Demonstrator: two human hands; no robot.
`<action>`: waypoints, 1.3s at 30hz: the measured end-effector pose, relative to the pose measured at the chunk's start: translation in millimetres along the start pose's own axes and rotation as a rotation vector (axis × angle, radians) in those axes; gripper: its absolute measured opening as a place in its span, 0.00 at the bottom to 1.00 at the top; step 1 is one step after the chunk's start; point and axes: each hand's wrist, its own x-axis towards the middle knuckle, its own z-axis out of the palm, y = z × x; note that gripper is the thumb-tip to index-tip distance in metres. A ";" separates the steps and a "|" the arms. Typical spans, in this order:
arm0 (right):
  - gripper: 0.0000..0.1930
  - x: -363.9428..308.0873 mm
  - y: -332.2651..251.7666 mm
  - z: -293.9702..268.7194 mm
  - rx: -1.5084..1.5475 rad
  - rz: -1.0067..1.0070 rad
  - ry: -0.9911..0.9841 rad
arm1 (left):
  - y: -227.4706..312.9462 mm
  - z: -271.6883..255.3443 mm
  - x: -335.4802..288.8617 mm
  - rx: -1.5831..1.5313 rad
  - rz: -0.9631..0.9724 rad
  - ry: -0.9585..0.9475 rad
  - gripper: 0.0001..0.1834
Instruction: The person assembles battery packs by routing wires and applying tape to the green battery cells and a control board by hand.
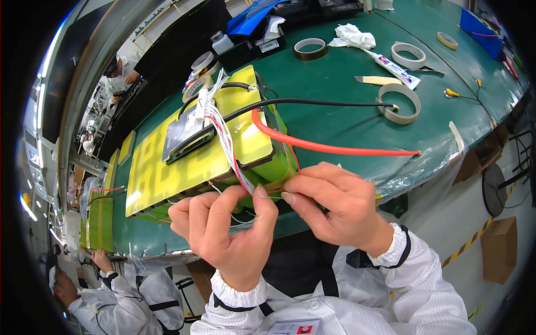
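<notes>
In front of me a battery pack (148,173) lies on the table, its top covered with yellow board and green cells showing at the near side. A bundle of thin white wires (223,134) with a red one runs over its top and down the near side. My left hand (229,229) is closed, with thumb and forefinger pinching the lower end of that bundle. At the pack's near right corner my right hand (338,206) pinches a thin red wire (276,191); its fingertips hide the wire's end. A thick red cable (335,149) and a black cable (312,101) stretch rightward from the pack.
On the green table (329,78) lie tape rolls (401,115), a glue tube (393,70), a cutter knife (377,80) and crumpled tissue (353,37). A blue bin (481,33) stands far right. At lower left a co-worker (106,301) works beside another pack (100,220).
</notes>
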 end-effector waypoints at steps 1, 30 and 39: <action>0.10 -1.7 -4.5 0.7 0.014 0.055 0.020 | 0.8 0.3 -0.7 0.007 0.005 -0.004 0.12; 0.09 17.6 -2.8 -7.6 0.090 0.321 0.084 | 0.0 -3.0 -1.6 -0.020 0.057 -0.046 0.10; 0.10 27.7 -7.7 -12.3 0.057 0.380 -0.025 | -2.2 -4.0 -1.7 -0.022 0.066 -0.049 0.10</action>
